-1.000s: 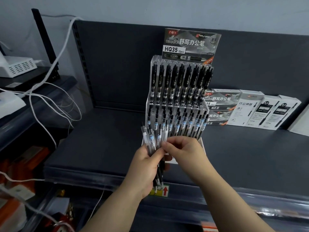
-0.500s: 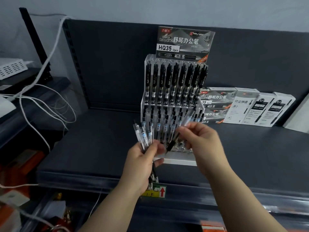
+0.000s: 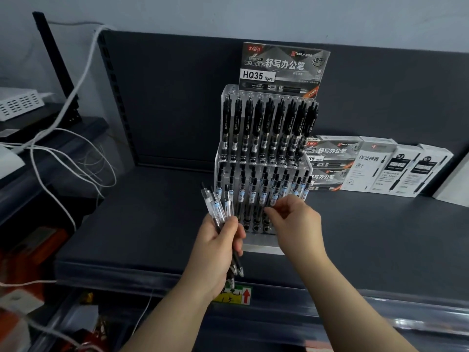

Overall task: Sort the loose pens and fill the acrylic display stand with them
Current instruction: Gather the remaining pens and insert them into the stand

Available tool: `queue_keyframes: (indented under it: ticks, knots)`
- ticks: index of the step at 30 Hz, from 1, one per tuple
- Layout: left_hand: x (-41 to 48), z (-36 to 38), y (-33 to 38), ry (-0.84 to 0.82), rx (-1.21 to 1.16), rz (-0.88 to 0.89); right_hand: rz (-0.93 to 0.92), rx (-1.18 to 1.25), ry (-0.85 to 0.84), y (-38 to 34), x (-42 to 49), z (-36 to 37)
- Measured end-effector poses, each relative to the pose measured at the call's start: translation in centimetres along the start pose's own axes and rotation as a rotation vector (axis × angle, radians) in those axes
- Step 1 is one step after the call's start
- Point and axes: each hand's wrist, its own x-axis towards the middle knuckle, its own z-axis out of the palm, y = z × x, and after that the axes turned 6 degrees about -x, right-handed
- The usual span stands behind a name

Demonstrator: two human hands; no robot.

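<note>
A two-tier acrylic display stand (image 3: 220,158) stands on the dark shelf (image 3: 152,219), topped by an HQ35 header card (image 3: 283,67). Black pens (image 3: 269,128) fill its upper tier. Clear pens with pale blue labels (image 3: 253,189) stand in the lower tier, and several front holes show no pen. My left hand (image 3: 215,247) grips a bundle of clear pens (image 3: 215,204), tips pointing down, just left of the stand. My right hand (image 3: 294,222) is at the lower tier's front row, thumb and fingers pinching a clear pen (image 3: 273,199) there.
Pen boxes (image 3: 375,168) lie against the back panel to the right of the stand. White cables (image 3: 63,153) hang over a side shelf at the left. A yellow price tag (image 3: 233,295) sits on the shelf's front rail. Orange items lie below left.
My right hand drew one pen from the left hand's bundle, lifted it to the right, then lowered it to the front row of the lower tier. The left hand stayed put.
</note>
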Motion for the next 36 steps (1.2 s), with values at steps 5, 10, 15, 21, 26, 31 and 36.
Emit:
queue_keyframes:
  ticks: [5,10,15,21,26,31,36]
  knots:
    - [-0.1,0.0,0.1,-0.053,-0.024,0.001,-0.010,-0.008,-0.010,-0.2,-0.1,-0.2]
    - [0.0,0.1,0.0,-0.102,-0.082,-0.037,-0.037,0.103,0.020,-0.8,-1.4,-1.2]
    - [0.0,0.7,-0.3,-0.192,0.010,-0.029,-0.025,0.389,-0.328,-2.1,-2.3,-2.1]
    - [-0.2,1.3,-0.7,-0.274,0.091,-0.024,0.048,0.507,-0.303,-2.0,-2.1,-3.1]
    - [-0.2,1.1,-1.0,-0.089,0.167,0.072,0.040,0.448,-0.132,-1.6,-1.1,-4.2]
    - [-0.1,0.9,-0.2,-0.043,0.135,0.142,-0.043,0.303,0.133,-0.8,0.1,-4.6]
    - [-0.3,1.6,0.1,-0.021,-0.007,-0.005,-0.138,0.101,0.137,-0.4,0.2,-3.9]
